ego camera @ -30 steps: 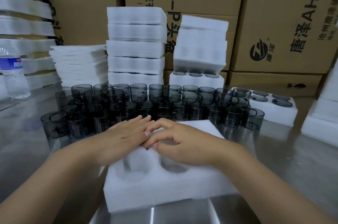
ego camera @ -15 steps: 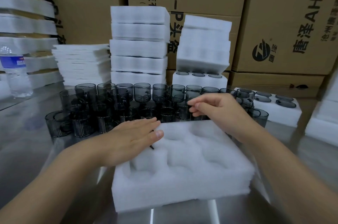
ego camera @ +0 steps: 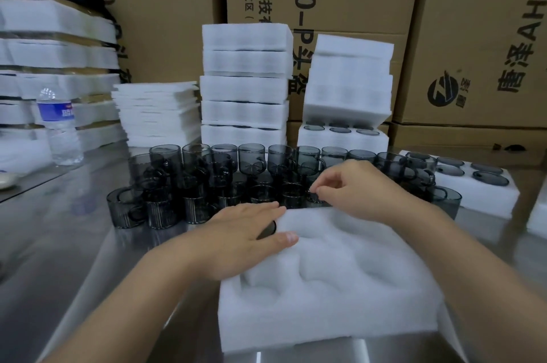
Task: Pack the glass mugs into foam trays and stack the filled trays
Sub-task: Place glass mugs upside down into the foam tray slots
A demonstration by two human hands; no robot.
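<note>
Far to the left of your left hand stands a water bottle (ego camera: 59, 128); its blue label is too blurred to read. Bare steel table (ego camera: 59, 244) lies open outside your left forearm. Your left hand (ego camera: 236, 241) rests flat, fingers straight, on the far left corner of the foam tray (ego camera: 340, 303). The tray's hollows face up and its long side seems to run left to right. Beyond both hands crowd the glass mugs (ego camera: 207, 179), upright. Your right hand (ego camera: 361, 193) is curled, thumb and forefinger pinching a front-row mug (ego camera: 299, 198). Right of it sits a filled tray (ego camera: 473, 199). The cardboard boxes (ego camera: 473, 36) behind read "4.0-P" and "唐泽".
</note>
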